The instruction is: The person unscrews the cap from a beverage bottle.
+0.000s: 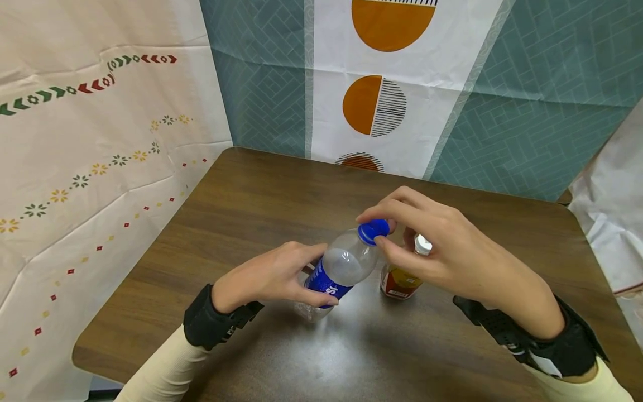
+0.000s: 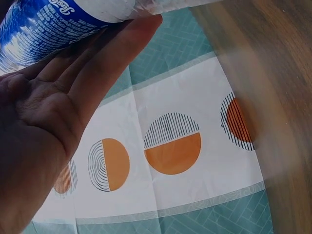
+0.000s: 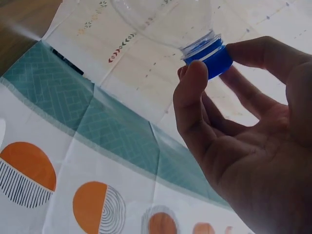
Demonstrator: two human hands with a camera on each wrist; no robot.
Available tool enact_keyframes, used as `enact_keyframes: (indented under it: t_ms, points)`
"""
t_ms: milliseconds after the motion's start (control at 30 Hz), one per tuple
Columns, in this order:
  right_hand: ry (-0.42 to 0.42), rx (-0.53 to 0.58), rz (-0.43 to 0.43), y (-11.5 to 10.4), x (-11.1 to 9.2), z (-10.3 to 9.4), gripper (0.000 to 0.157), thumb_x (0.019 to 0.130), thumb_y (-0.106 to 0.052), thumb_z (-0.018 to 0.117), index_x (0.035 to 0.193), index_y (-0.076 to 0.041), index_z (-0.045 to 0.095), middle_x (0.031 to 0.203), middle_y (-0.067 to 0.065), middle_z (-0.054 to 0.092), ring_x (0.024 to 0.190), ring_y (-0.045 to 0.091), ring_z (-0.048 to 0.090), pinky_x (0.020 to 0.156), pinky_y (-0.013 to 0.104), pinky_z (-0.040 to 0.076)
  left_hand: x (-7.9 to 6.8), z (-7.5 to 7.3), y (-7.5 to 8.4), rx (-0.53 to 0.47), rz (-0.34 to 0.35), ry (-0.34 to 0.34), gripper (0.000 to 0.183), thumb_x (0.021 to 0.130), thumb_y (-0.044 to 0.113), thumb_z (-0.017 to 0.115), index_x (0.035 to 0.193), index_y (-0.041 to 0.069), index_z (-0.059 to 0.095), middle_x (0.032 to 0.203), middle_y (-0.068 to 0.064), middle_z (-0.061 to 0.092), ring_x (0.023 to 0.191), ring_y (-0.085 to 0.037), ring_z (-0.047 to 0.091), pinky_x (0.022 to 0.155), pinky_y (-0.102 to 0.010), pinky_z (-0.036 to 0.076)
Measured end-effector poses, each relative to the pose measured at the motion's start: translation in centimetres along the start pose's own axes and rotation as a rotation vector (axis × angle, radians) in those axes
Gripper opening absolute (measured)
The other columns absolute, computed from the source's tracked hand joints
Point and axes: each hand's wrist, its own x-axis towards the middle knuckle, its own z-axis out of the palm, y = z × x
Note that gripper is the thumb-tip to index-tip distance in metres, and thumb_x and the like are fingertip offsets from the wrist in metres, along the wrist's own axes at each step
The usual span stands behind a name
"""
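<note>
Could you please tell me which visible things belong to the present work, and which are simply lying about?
In use:
left hand, holding the clear bottle
right hand, pinching its blue cap

Just about:
white-capped bottle, partly hidden behind the right hand
wooden table
patterned cloth

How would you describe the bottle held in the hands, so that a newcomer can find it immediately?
Start at the brown wooden table and find the left hand over it. This hand grips a tilted clear plastic bottle while the right hand pinches its blue cap. That cap and the blue label set it apart from the nearby white-capped bottle.
</note>
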Motion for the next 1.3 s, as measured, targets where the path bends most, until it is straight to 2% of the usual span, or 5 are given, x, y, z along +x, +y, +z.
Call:
enact_keyframes:
  t_ms: [533, 733, 900, 1067, 1300]
  points:
    - [0.011, -0.096, 0.027, 0.2, -0.3, -0.3, 0.051, 0.082, -0.013, 0.070, 0.130, -0.012, 0.050, 0.102, -0.008, 0.059, 0.082, -0.001, 0.051, 0.051, 0.019, 0.048, 0.2, 0.1, -0.2, 0.002, 0.003, -0.008, 0.061, 0.079, 0.042, 0.073, 0.124, 0.009, 0.049, 0.111, 0.000, 0.065, 0.096, -0.006, 0.062, 0.078, -0.026, 0.055]
    - [0.065, -0.170, 0.075, -0.1, -0.2, -0.3, 0.039, 0.081, -0.016, 0.073, 0.115, -0.006, 0.057, 0.085, -0.009, 0.058, 0.069, -0.002, 0.049, 0.046, 0.020, 0.045, 0.3, 0.2, -0.2, 0.028, -0.002, 0.007, 0.059, 0.078, 0.043, 0.074, 0.121, 0.009, 0.050, 0.108, 0.001, 0.066, 0.092, -0.006, 0.062, 0.076, -0.025, 0.055]
    - [0.074, -0.175, 0.224, 0.0, -0.1, 0.5, 0.027, 0.090, -0.025, 0.065, 0.109, -0.008, 0.060, 0.070, -0.011, 0.056, 0.058, 0.001, 0.048, 0.045, 0.023, 0.044, 0.3, 0.2, -0.3, 0.046, -0.020, 0.009, 0.059, 0.078, 0.045, 0.073, 0.119, 0.010, 0.050, 0.105, 0.002, 0.066, 0.090, -0.005, 0.062, 0.075, -0.025, 0.055]
    - [0.059, -0.229, 0.389, -0.1, 0.3, 1.3, 0.039, 0.092, -0.042, 0.057, 0.104, -0.004, 0.061, 0.063, -0.004, 0.057, 0.054, 0.009, 0.049, 0.049, 0.029, 0.046, 0.2, 0.2, -0.4, 0.065, -0.016, 0.018, 0.059, 0.077, 0.045, 0.073, 0.118, 0.009, 0.051, 0.103, 0.001, 0.066, 0.088, -0.006, 0.063, 0.074, -0.028, 0.057]
    - [0.091, -0.224, 0.441, -0.1, 0.5, 2.8, 0.044, 0.090, -0.050, 0.056, 0.089, -0.006, 0.061, 0.059, -0.004, 0.055, 0.051, 0.010, 0.049, 0.048, 0.029, 0.046, 0.3, 0.4, -0.6, 0.106, -0.041, 0.017, 0.062, 0.077, 0.048, 0.072, 0.120, 0.008, 0.051, 0.103, -0.001, 0.066, 0.087, -0.008, 0.063, 0.073, -0.028, 0.057]
